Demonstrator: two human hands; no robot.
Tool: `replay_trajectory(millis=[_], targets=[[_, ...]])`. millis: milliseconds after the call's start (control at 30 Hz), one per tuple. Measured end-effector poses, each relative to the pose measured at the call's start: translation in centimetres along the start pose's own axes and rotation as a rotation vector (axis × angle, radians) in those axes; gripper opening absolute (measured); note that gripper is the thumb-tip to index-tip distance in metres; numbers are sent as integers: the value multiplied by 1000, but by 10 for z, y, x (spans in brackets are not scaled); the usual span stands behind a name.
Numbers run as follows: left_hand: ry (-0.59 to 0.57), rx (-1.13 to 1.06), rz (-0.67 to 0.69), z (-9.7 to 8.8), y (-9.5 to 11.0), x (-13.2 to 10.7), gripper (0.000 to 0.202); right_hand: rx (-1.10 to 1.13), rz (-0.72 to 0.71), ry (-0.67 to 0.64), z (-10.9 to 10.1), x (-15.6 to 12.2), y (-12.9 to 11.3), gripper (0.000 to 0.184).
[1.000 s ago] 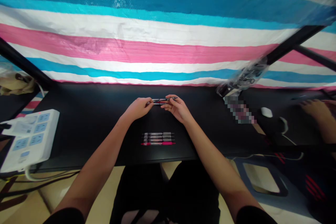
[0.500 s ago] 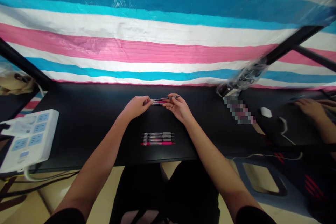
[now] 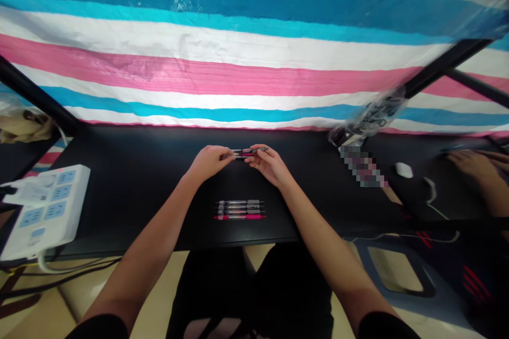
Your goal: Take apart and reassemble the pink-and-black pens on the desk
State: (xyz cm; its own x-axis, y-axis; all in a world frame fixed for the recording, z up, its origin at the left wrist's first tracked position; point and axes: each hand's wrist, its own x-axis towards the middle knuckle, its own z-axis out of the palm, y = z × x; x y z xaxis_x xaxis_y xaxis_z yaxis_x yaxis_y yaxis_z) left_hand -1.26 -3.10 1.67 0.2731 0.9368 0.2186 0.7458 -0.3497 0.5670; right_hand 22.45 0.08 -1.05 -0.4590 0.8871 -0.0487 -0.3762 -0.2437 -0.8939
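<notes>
- We take the pink pen [image 3: 238, 217] as our landmark: it lies flat and crosswise to us, close to the near edge of the black desk [image 3: 139, 190].
- Just beyond the pink pen, we see several dark-gripped pens [image 3: 238, 202] lying side by side, parallel to it, their clear barrels to the left and their grips to the right.
- Farther beyond the pink pen, we hold a pen bundle [image 3: 240, 154] crosswise between both hands; a pink or red part shows among its dark ones. We cannot count its pens or tell whether it touches the desk.
- Beyond the pink pen and somewhat to its left is our left hand [image 3: 210, 163], its fingers closed around the bundle's left end.
- Beyond the pink pen and somewhat to its right is our right hand [image 3: 271, 165], thumb and fingers pinching the bundle's right end, lower fingers curled beneath.
- Well left of the pink pen, we see a white power strip [image 3: 43, 217] with pale blue sockets.
- Right of the pink pen and beyond it lie a clear plastic bag [image 3: 376, 114] and a white mouse [image 3: 404, 170]; farther right, a co-worker's blurred hand [image 3: 471, 163] rests.
- Behind everything beyond the pink pen, we face a striped sheet [image 3: 238, 82].
</notes>
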Motion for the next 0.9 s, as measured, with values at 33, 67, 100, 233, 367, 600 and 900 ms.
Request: replay_trajectory(millis=[33, 67, 100, 233, 367, 600, 900], targets=[[4, 4, 15, 1, 1, 0, 22, -9, -2, 2, 0, 0, 1, 33], [9, 6, 29, 2, 2, 0, 21, -19, -7, 8, -1, 1, 1, 32], [15, 4, 42, 2, 3, 0, 21, -29, -14, 19, -2, 1, 2, 31], [65, -34, 44, -1, 3, 0, 23, -75, -14, 67, -3, 4, 3, 29], [91, -77, 2, -7, 0, 1, 29, -114, -12, 62, -3, 7, 6, 30], [18, -123, -38, -6, 0, 2, 26, -100, -66, 130, -7, 10, 6, 29], [34, -269, -89, -1, -5, 3, 23, -173, -68, 165, -13, 10, 4, 31]])
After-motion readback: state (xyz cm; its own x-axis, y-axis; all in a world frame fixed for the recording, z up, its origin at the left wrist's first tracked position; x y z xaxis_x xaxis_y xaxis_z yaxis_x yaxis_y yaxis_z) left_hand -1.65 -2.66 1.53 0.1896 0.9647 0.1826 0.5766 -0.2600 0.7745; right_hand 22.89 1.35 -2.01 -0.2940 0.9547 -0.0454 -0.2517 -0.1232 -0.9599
